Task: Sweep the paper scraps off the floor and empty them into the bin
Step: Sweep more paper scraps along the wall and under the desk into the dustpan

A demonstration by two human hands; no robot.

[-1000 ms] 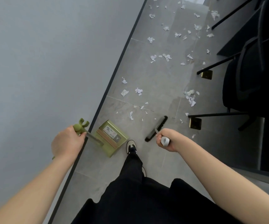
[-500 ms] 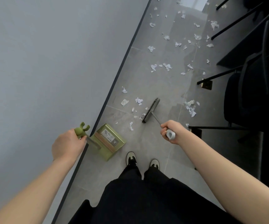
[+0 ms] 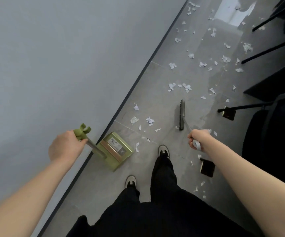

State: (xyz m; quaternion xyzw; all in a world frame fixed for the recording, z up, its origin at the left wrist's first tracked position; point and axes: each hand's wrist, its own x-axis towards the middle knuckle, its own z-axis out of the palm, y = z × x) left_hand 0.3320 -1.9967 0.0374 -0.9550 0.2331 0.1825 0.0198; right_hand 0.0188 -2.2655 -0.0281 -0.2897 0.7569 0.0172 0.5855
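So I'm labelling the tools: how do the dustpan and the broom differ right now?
The dustpan is olive green, the broom dark grey. The dustpan sits by the wall, in the left hand; the broom lies further out among scraps, in the right hand. Both have long handles.
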